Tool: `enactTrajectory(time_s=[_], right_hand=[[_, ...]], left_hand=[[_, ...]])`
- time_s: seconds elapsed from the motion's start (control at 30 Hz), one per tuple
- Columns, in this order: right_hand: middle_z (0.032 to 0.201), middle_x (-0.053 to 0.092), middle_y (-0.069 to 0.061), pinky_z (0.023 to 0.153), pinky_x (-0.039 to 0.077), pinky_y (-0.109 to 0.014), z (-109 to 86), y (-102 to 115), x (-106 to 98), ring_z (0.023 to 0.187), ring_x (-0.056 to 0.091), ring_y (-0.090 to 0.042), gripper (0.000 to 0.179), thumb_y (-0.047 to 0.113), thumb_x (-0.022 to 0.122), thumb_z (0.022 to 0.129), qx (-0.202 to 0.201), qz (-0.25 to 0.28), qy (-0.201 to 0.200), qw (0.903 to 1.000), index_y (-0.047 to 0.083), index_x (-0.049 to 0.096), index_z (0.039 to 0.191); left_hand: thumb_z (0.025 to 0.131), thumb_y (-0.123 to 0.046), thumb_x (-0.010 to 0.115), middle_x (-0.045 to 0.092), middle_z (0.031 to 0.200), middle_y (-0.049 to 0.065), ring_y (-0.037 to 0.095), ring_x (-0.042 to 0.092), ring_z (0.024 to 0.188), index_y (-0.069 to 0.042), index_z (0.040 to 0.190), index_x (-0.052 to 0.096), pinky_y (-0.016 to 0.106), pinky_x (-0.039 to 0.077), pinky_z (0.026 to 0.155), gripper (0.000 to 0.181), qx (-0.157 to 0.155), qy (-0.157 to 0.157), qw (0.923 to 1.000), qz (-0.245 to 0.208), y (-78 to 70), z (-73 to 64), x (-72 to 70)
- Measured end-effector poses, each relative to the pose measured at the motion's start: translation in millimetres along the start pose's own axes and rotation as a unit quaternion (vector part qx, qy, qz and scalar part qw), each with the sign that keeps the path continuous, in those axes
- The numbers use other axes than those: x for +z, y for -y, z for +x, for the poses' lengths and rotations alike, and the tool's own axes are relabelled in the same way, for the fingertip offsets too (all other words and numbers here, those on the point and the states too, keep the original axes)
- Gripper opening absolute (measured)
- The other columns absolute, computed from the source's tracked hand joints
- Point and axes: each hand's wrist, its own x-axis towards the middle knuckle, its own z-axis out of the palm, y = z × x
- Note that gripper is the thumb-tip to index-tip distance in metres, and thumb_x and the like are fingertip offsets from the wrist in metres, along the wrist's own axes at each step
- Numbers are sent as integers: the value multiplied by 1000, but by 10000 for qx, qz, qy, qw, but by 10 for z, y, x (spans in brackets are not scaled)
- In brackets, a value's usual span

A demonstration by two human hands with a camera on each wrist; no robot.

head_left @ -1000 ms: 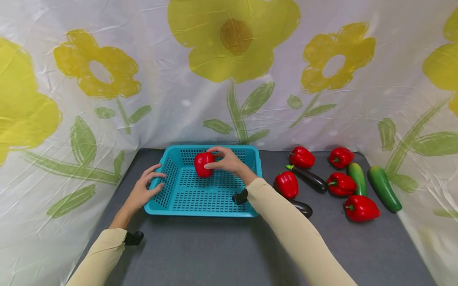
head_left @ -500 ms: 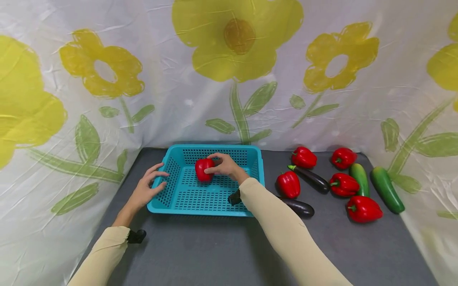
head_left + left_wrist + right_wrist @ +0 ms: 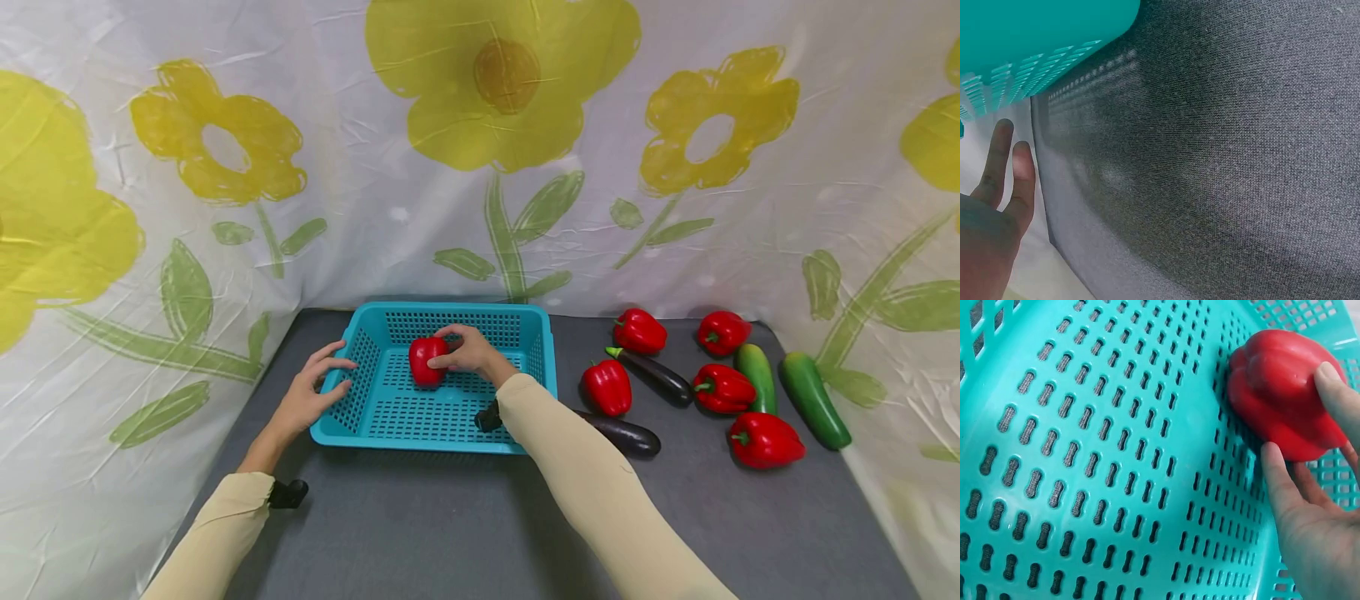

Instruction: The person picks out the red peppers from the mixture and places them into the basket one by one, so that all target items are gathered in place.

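Note:
A red bell pepper (image 3: 427, 362) is inside the turquoise plastic basket (image 3: 420, 447), low over its slotted floor. My right hand (image 3: 471, 350) holds it from the right side, fingertips and thumb around it. Up close in the right wrist view, the pepper (image 3: 1279, 394) lies on its side between thumb and fingers of the right hand (image 3: 1322, 531). At the basket's left rim, my left hand (image 3: 303, 398) has its fingers spread and reaching over the edge. Two extended fingers of the left hand (image 3: 1010, 181) show beside the basket wall (image 3: 1035, 37) in the left wrist view.
Right of the basket, several more red bell peppers (image 3: 607, 387) lie on the grey table (image 3: 450, 525). Among them are an eggplant (image 3: 656, 377), another eggplant (image 3: 630, 436) partly behind the right sleeve, and two green cucumbers (image 3: 813, 402). A flowered cloth (image 3: 360, 208) hangs behind.
My right hand has lowered the bell pepper a little deeper into the basket. The left hand has stayed at the left rim, and the whole head view has shifted slightly.

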Motion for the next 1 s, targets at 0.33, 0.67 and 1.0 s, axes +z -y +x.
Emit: enactTrajectory(time_s=[0.33, 0.67, 1.0], right_hand=[[132, 55, -22, 94, 50, -51, 29, 1, 44, 118, 56, -35, 54, 5, 83, 86, 85, -107, -177, 9998, 6, 59, 135], [139, 50, -24, 95, 49, -53, -4, 28, -35, 122, 53, -35, 65, 6, 83, 86, 125, -234, 107, 9996, 6, 52, 144], [153, 38, -23, 101, 42, -57, -114, 157, -195, 139, 37, -38, 78, 17, 81, 89, 100, -687, 613, 9957, 9, 39, 154]], left_hand=[[95, 4, 66, 32, 157, 22, 47, 25, 143, 7, 121, 63, 75, 29, 98, 26, -60, 22, 9999, 79, -23, -1, -6], [95, 3, 66, 31, 158, 22, 48, 24, 143, 8, 121, 63, 77, 27, 97, 26, -67, 51, 10000, 44, -16, -12, -7], [93, 8, 67, 31, 157, 25, 49, 25, 142, 8, 120, 63, 77, 28, 97, 27, -59, -24, 10000, 51, -14, -6, -4]])
